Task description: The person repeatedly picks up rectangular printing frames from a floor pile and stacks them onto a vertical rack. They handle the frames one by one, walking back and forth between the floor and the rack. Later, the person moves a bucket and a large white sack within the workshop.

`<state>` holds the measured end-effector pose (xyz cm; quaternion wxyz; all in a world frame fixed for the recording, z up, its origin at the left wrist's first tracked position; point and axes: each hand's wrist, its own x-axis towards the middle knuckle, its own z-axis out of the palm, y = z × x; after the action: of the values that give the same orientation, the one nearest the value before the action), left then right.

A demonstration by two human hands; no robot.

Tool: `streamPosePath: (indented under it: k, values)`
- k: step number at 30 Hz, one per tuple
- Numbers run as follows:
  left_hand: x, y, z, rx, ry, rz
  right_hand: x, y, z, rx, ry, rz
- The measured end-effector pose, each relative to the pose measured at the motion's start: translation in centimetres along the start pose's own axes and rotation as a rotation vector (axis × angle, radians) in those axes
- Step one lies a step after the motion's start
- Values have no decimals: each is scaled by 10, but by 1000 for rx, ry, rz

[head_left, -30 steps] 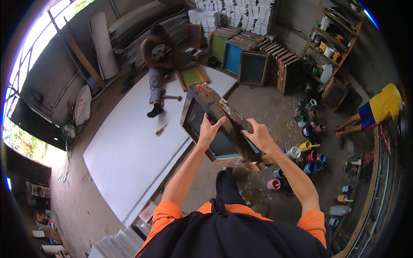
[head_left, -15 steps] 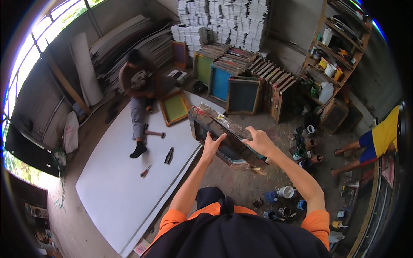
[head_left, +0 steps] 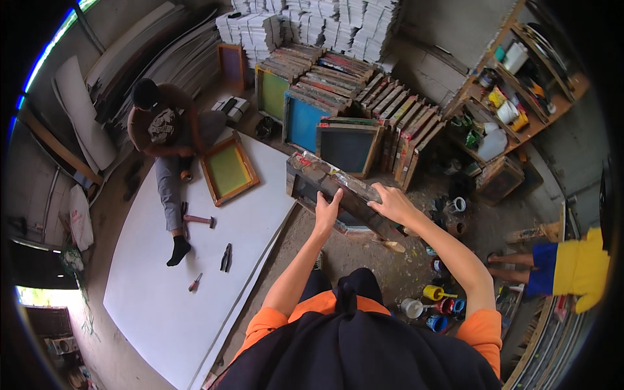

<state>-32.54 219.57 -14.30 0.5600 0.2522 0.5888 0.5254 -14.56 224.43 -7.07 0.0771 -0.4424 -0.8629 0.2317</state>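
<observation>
Seen from above, a person in a black garment (head_left: 357,351) with orange sleeves (head_left: 481,335) holds a thick, stained wooden frame (head_left: 354,205) with dark mesh, tilted in front of the body over the concrete floor (head_left: 281,253). The left hand (head_left: 327,211) grips its near side, thumb raised against the wood. The right hand (head_left: 394,206) is clamped over the upper edge, fingers bent. The undersides of both hands are hidden, and it may be more than one frame pressed together.

Below the right forearm, on the floor, stand open paint pots, among them a yellow pot (head_left: 431,292), a white pot (head_left: 411,308) and a blue pot (head_left: 437,323).

To the left lies a large white board (head_left: 162,318). On it are a screwdriver (head_left: 195,281), black-handled pliers (head_left: 226,257) and a hammer (head_left: 199,221). Farther along, a seated person (head_left: 162,127) stretches one leg across the board, beside a yellow-green screen (head_left: 227,169) in a wooden frame.

At the far right is another person in a yellow shirt (head_left: 580,266). Beyond the held frame, a blue screen (head_left: 303,123) leans near a row of upright frames (head_left: 406,130); behind these rise stacks of white paper (head_left: 318,29).
</observation>
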Motion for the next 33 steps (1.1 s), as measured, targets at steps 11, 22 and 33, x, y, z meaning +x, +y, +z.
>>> streamPosePath:
  k: [11,22,33]
  values:
    - [163,-71,51,-127,346,-163,149,166,16,128,-74,-172]
    - [277,-173,91,-235,537,-299,258,311,114,195,-179,-330]
    - [360,-214,92,-253,580,-371,320,388,182,259,-175,-355]
